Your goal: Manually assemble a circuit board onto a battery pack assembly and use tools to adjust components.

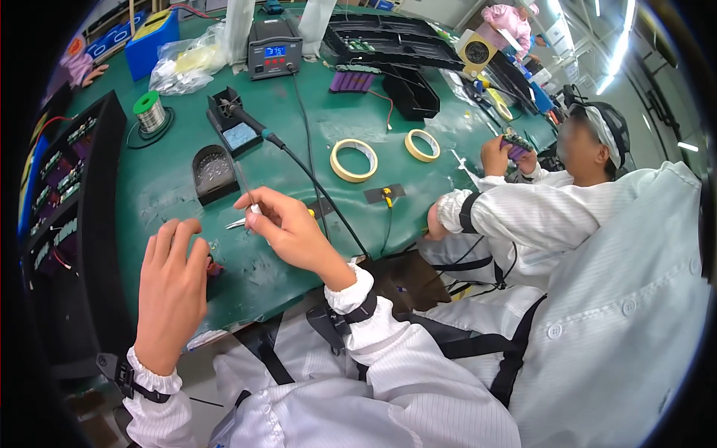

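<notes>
My left hand (176, 276) is over the near left of the green bench, back up, with its fingers stretched and slightly apart. Beside its index finger a small dark red thing (214, 268) shows, mostly hidden by the hand. My right hand (293, 233) is closed on a pair of metal tweezers (236, 223), their pointed tips directed left. A thin rod and a small white piece (255, 209) also show at its fingertips. Just beyond are a black tray of solder bits (213, 173) and a soldering iron (252, 123) in its stand.
A black case with battery packs (89, 224) stands at the left. Farther off are a solder spool (149, 112), a soldering station (275, 51) and tape rolls (354, 160). The iron's cable (317, 179) crosses right of my right hand. A co-worker (567, 201) holds a purple pack.
</notes>
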Demonstrator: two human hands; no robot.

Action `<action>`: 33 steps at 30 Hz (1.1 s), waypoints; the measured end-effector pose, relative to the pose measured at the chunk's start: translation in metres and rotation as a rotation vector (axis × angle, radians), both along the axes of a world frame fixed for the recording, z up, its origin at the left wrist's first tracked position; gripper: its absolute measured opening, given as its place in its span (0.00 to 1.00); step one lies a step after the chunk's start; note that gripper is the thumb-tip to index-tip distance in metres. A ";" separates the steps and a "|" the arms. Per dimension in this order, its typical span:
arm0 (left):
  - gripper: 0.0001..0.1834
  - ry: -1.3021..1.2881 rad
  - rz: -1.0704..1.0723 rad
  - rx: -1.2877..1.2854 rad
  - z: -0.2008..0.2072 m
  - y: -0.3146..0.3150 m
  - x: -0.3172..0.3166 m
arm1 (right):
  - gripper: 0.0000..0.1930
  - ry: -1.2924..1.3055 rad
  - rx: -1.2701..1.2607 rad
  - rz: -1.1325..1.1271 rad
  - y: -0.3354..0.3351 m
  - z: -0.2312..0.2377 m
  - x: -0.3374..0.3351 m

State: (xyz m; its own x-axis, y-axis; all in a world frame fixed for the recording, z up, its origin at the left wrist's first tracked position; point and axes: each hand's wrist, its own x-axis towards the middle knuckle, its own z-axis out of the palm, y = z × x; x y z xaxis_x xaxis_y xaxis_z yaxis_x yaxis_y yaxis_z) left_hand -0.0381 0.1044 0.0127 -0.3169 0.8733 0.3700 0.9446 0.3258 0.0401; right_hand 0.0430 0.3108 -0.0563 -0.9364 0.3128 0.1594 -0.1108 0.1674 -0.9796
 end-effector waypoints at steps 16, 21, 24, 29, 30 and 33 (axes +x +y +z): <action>0.08 0.186 0.028 0.059 -0.021 0.009 -0.009 | 0.10 0.028 -0.117 0.050 -0.010 0.002 -0.001; 0.09 0.128 0.034 0.120 -0.024 0.010 -0.009 | 0.10 0.029 -0.122 0.049 -0.012 0.004 0.000; 0.09 0.083 0.040 0.143 -0.023 0.012 -0.009 | 0.11 0.034 -0.122 0.039 -0.013 0.005 0.001; 0.12 0.057 0.043 0.187 -0.021 0.012 -0.007 | 0.11 0.016 -0.133 0.043 -0.013 0.007 0.002; 0.11 0.055 0.047 0.168 -0.019 0.012 -0.006 | 0.11 0.021 -0.132 0.034 -0.013 0.008 0.003; 0.10 0.053 0.049 0.152 -0.016 0.012 -0.006 | 0.11 0.012 -0.149 0.036 -0.012 0.006 0.003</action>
State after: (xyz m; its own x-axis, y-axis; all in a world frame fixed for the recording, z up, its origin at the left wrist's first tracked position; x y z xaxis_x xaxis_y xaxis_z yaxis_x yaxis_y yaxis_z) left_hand -0.0436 0.1165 -0.0037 -0.3342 0.7900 0.5140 0.9299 0.3654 0.0430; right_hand 0.0460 0.2993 -0.0507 -0.9456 0.3001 0.1252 -0.1263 0.0157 -0.9919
